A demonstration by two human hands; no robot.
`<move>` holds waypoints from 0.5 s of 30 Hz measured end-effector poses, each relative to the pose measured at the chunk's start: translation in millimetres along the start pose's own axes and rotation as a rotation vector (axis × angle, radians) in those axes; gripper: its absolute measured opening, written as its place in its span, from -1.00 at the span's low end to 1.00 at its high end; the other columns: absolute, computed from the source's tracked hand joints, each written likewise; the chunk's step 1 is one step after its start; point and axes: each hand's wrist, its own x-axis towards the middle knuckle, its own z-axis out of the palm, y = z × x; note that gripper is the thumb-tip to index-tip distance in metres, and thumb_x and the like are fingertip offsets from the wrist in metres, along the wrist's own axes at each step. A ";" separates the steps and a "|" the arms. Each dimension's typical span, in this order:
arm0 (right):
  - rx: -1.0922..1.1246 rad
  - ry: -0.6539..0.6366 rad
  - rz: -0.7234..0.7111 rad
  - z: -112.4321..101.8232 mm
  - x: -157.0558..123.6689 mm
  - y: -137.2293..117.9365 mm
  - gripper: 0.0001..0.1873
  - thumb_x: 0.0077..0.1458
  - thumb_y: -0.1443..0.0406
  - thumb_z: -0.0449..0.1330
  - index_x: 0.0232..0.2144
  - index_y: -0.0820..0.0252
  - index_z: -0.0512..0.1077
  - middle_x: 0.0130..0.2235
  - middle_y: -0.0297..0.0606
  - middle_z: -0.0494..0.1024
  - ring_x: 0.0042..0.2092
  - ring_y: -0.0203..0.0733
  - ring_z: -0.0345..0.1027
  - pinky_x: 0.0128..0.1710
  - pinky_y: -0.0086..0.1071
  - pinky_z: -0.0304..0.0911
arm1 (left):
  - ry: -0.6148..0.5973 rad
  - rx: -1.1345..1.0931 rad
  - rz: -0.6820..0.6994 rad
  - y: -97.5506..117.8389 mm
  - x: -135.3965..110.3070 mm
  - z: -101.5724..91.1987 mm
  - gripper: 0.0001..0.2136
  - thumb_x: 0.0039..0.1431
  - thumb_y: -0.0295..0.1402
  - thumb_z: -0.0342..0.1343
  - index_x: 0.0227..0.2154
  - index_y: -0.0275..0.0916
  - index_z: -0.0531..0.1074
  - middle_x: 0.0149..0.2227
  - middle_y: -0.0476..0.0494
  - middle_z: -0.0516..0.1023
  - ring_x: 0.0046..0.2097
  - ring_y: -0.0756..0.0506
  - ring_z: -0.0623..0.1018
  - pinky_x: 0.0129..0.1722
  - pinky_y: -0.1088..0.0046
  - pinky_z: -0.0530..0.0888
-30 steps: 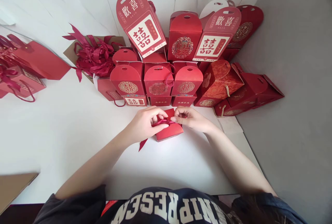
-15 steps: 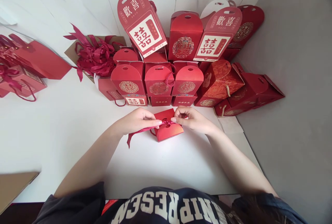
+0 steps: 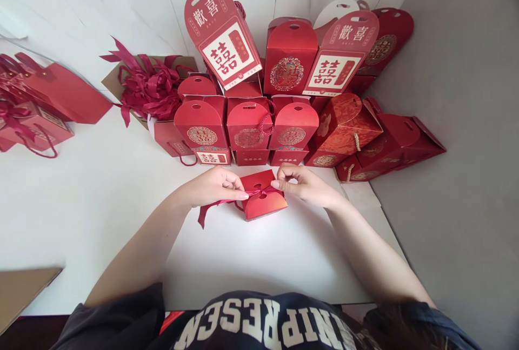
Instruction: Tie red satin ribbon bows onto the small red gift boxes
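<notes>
A small red gift box [image 3: 265, 208] lies on the white table in front of me, its flaps folded together at the top. A dark red ribbon [image 3: 206, 210] passes through the holes in the flaps and is knotted at the middle. My left hand [image 3: 217, 187] pinches the ribbon left of the knot, with a loose tail hanging past the fingers onto the table. On the other side my right hand [image 3: 302, 183] pinches the ribbon between thumb and forefinger. A cord handle shows at the box's left side.
Stacked red gift boxes [image 3: 294, 128] stand just behind my hands, against the wall. An open carton [image 3: 111, 82] heaped with red ribbons [image 3: 150, 88] is at the back left. Red paper bags [image 3: 77, 93] sit farther left. A cardboard piece [image 3: 28, 288] lies front left; a grey wall [image 3: 458, 177] bounds the right.
My hands have drawn slightly apart, left hand to the left and right hand to the right, stretching the ribbon out from the knot. The box has stayed almost in place.
</notes>
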 end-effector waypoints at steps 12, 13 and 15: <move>-0.112 -0.035 -0.012 -5.8 0.0 1.7 -0.64 0.17 0.10 0.20 -0.54 0.18 0.28 -0.43 -0.36 0.37 -0.39 -0.29 0.23 -0.34 -0.38 0.13 | -0.063 0.095 -0.049 -5.2 0.2 -14.7 -0.82 0.06 -0.23 0.22 -0.52 -0.22 0.54 -0.57 -0.03 0.45 -0.57 0.04 0.34 -0.63 0.54 0.26; -0.062 -0.068 0.005 -6.0 -0.1 1.4 -0.64 0.18 0.09 0.18 -0.52 0.18 0.28 -0.44 -0.36 0.38 -0.39 -0.29 0.25 -0.34 -0.38 0.14 | -0.078 0.095 -0.054 -4.7 0.1 -15.6 -0.81 0.07 -0.22 0.22 -0.53 -0.23 0.53 -0.55 -0.03 0.46 -0.54 0.04 0.37 -0.60 0.54 0.28; 0.042 -0.130 0.047 -6.0 -0.3 0.9 -0.63 0.22 0.05 0.13 -0.48 0.17 0.28 -0.48 -0.38 0.36 -0.41 -0.30 0.26 -0.36 -0.39 0.16 | -0.110 0.092 -0.065 -2.9 -0.1 -15.9 -0.76 0.09 -0.17 0.21 -0.53 -0.24 0.52 -0.53 -0.03 0.45 -0.50 0.03 0.37 -0.55 0.55 0.29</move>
